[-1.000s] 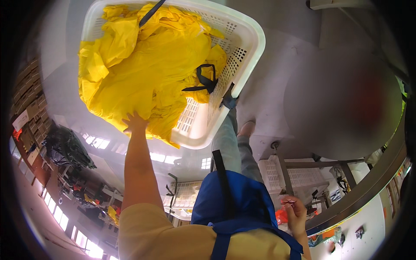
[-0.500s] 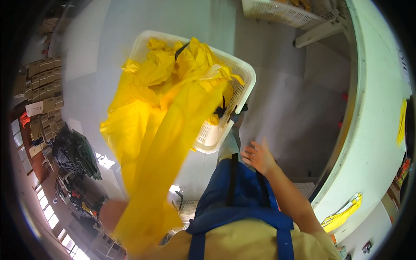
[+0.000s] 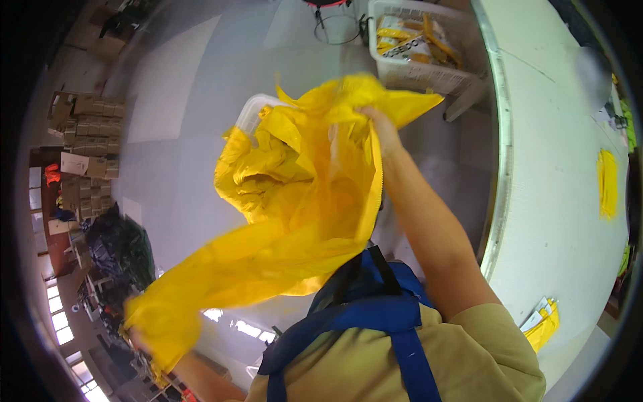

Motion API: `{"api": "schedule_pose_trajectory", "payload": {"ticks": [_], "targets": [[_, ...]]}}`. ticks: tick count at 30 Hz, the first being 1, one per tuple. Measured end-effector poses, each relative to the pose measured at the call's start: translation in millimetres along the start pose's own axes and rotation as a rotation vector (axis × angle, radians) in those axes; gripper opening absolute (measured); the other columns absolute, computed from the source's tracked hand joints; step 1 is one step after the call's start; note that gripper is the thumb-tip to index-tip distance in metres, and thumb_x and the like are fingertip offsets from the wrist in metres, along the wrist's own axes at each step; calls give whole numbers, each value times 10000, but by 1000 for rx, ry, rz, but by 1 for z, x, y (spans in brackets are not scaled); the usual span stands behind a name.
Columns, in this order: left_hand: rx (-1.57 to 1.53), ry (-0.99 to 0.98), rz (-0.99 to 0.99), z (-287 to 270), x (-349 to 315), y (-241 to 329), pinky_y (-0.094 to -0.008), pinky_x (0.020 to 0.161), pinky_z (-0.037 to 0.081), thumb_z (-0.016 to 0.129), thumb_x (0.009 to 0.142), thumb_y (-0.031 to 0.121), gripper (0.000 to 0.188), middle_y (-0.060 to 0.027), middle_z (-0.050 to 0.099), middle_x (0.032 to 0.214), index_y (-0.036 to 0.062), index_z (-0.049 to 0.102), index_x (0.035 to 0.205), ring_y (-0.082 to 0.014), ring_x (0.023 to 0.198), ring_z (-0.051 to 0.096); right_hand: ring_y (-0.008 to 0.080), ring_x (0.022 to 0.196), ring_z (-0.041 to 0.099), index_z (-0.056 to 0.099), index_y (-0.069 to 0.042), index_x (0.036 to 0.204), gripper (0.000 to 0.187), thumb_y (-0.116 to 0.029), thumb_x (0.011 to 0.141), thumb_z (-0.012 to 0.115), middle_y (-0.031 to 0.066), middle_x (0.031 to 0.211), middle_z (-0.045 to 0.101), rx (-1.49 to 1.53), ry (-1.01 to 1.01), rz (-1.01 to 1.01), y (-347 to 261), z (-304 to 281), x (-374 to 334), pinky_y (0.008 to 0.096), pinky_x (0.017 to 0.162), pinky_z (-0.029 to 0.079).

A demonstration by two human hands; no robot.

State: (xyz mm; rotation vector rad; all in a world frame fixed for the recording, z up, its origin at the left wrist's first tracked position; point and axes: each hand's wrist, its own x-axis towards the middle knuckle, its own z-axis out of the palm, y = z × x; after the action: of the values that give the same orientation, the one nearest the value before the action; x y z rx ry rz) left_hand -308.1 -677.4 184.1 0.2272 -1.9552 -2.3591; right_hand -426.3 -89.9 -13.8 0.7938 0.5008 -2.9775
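Observation:
A yellow zip-front jacket [image 3: 301, 228] is stretched between my two hands, with its zipper edge running down on the right side. My right hand [image 3: 376, 124] grips its upper part, and some fingers are hidden in the fabric. At the lower left, my left hand [image 3: 138, 340] holds up the long sleeve-like end, which covers most of the fingers. Behind the jacket stands a white plastic basket [image 3: 253, 110], largely hidden. Crumpled yellow garments [image 3: 268, 157] seem to lie in it, but where they end and the jacket begins is hard to tell.
A white crate [image 3: 422, 77] of bagged yellow goods stands at the far right. The white table [image 3: 536, 221] along my right bears flat yellow pieces [image 3: 607, 184] and a folded yellow bundle [image 3: 542, 325]. Stacked cartons [image 3: 94, 134] and a dark plastic-wrapped heap [image 3: 117, 244] are on the left.
My right hand, empty before, has reached up and taken hold of the jacket. The jacket has been raised and spread to the right, while its left end has moved out to the left.

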Motion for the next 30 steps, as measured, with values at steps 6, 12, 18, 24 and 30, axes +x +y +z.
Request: {"api": "schedule_pose_trajectory", "payload": {"ticks": [6,12,18,24,30], "targets": [[98,-793,-755,271,-22,-154,-359,1027,387,716,744,45,854,-102,443,1371,39,245,1457,-237,1232,460,321,1066,576,531,-29,1202,367,-207,882,543,176,1192,585,-127,-387,-749,-187,134,-221,426,930,468],[336,-1584,-253,571,-114,-171,-360,948,445,636,834,44,687,-63,518,1236,87,294,1429,-204,1111,527,328,1065,577,529,-35,1207,370,-207,880,547,179,1185,587,-655,-182,-1614,-280,100,-552,429,924,470],[-82,-1904,-158,889,-265,-55,-387,800,528,590,881,166,359,-72,607,1089,84,504,1220,-223,959,608,334,1063,577,527,-42,1212,374,-207,877,550,182,1179,589,-1122,904,-1970,-171,-12,-774,432,918,471],[-617,-1806,475,976,-419,113,-428,943,444,532,925,310,405,-128,582,1190,115,498,1279,-271,1105,553,341,1061,577,525,-48,1217,378,-206,875,554,185,1173,590,-1071,1310,-1446,-98,-131,-704,435,912,473],[-302,-1971,1118,1039,-596,68,-450,1008,383,519,928,350,464,-148,544,1263,126,464,1330,-294,1176,509,347,1060,578,523,-54,1222,382,-206,873,557,188,1167,592,-1235,1403,-1331,-195,-202,-590,438,906,475]]}}
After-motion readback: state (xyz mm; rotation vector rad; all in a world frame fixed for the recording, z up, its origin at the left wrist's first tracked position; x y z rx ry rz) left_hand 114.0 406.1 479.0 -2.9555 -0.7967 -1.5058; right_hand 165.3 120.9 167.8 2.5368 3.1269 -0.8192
